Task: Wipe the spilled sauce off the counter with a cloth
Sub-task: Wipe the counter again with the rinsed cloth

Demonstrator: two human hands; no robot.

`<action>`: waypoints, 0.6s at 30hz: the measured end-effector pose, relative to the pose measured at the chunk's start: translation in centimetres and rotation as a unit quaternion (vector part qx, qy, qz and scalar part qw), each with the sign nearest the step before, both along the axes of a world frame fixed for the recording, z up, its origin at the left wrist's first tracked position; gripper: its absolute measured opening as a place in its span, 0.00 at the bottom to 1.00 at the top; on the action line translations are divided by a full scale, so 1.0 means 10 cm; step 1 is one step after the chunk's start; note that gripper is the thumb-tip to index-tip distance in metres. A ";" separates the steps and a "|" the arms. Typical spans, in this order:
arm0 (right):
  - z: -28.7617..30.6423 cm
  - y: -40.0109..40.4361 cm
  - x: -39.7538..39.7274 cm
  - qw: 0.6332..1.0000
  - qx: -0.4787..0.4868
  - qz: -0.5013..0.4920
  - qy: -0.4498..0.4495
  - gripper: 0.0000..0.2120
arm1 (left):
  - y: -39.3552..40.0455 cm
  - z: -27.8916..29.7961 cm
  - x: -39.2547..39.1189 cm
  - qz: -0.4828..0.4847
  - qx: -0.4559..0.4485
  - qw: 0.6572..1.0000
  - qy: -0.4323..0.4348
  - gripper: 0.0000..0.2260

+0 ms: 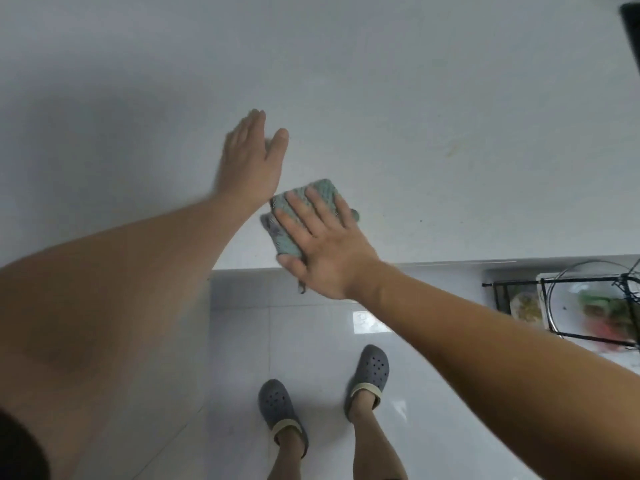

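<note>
A folded green-grey cloth (304, 206) lies on the white counter (415, 98) near its front edge. My right hand (322, 244) presses flat on the cloth, fingers spread over it and thumb at its near side. Just left of the cloth, my left hand (251, 157) rests flat on the bare counter with straight fingers and holds nothing. A faint yellowish smear (453, 147) shows on the counter to the right of the cloth. A few tiny dark specks (420, 221) lie nearer the edge.
The counter's front edge (450, 263) runs across the middle right. Below it are glossy white floor tiles (311, 323) and my feet in grey clogs (277, 407). A black wire rack (588, 306) with a bowl and greens stands low at right. A dark object (632, 32) sits top right.
</note>
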State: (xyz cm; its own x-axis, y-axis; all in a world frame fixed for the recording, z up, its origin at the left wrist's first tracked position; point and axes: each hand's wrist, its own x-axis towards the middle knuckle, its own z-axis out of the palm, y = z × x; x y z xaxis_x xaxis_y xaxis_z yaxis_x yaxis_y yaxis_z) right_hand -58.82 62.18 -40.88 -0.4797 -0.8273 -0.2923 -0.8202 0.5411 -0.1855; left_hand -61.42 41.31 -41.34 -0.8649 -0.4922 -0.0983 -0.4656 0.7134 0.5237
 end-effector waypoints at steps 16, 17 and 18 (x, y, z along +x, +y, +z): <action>0.01 -0.61 -1.82 0.991 0.013 0.135 0.000 0.38 | 0.05 -0.10 -0.13 0.002 -0.130 0.990 -0.056 0.36; -0.01 -0.55 -2.03 0.995 0.010 0.099 0.007 0.38 | 0.05 -0.11 -0.13 0.005 -0.126 0.990 -0.057 0.36; -0.01 -0.47 -2.23 0.999 0.005 0.032 0.011 0.38 | 0.06 -0.11 -0.13 0.006 -0.124 0.990 -0.059 0.36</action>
